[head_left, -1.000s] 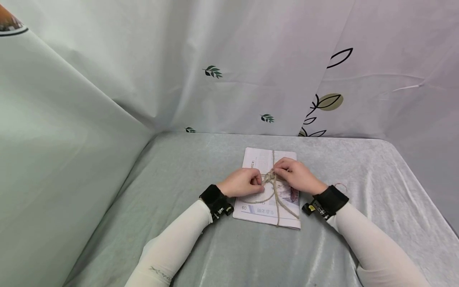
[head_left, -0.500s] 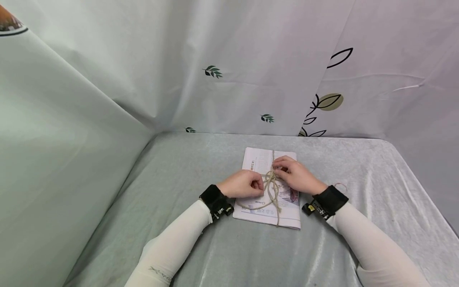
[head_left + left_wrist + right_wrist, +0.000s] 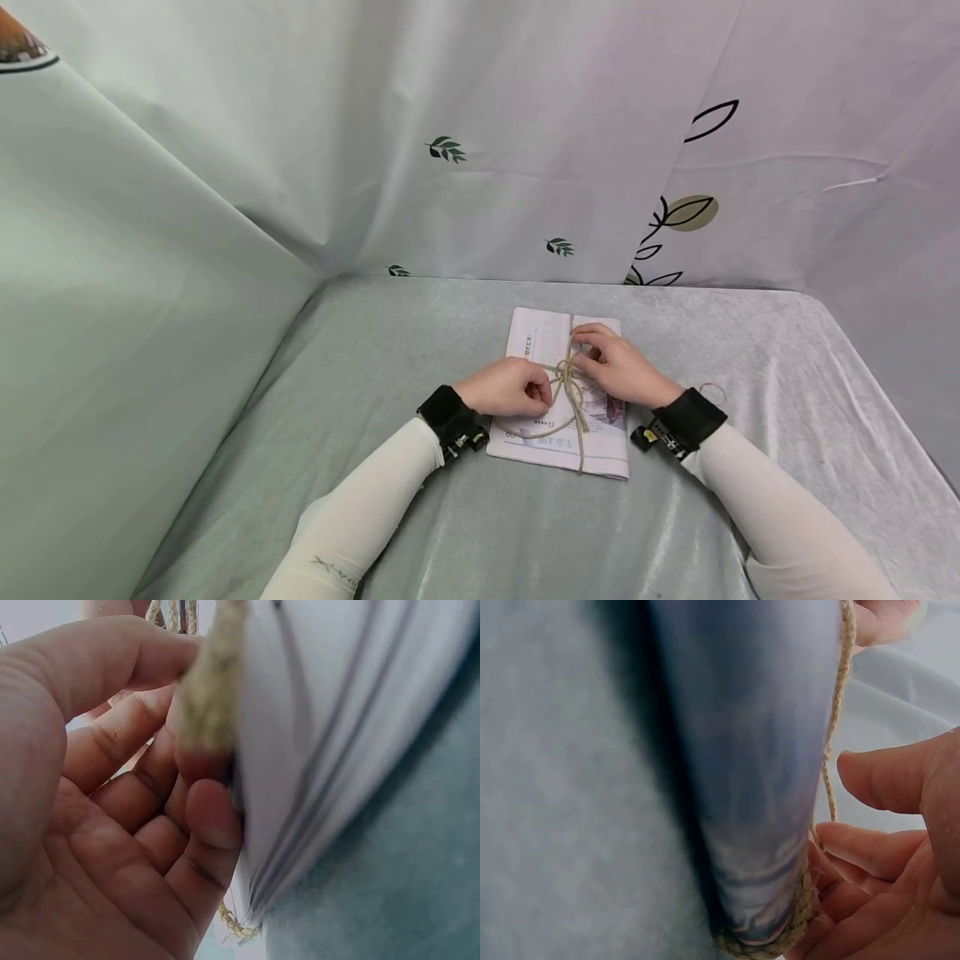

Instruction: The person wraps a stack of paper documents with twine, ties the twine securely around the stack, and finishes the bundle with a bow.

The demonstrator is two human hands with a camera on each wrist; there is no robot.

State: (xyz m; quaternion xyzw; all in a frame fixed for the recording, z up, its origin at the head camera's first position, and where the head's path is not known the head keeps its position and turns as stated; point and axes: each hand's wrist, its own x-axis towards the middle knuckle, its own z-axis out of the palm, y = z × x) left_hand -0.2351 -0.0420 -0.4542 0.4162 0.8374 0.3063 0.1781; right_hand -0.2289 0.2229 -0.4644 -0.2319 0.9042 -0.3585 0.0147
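Note:
A folded stack of newspapers (image 3: pixel 536 454) lies on the table, with jute twine (image 3: pixel 578 410) crossing it lengthwise and sideways. The twine meets in a loopy knot (image 3: pixel 566 371) near the middle. From the left, my left hand (image 3: pixel 506 387) pinches a strand below the knot; its thumb (image 3: pixel 161 652) presses against the twine (image 3: pixel 217 682) in the left wrist view. My right hand (image 3: pixel 624 364) rests at the knot's right side, fingers touching the papers and the thumb (image 3: pixel 881 776) standing apart from them. Twine (image 3: pixel 840 690) also runs along the stack's edge in the right wrist view.
Grey cloth (image 3: pixel 405 350) covers the table. A pale curtain (image 3: pixel 510 200) with leaf prints stands behind it, and another sheet (image 3: pixel 135 317) slopes along the left side. A thin reddish loop (image 3: pixel 712 388) shows by the right wrist strap (image 3: pixel 690 417).
The strands below the knot have shifted from spread ends to a narrower bundle with a loop. My right fingers have moved slightly up and spread from the thumb. The newspapers have stayed put.

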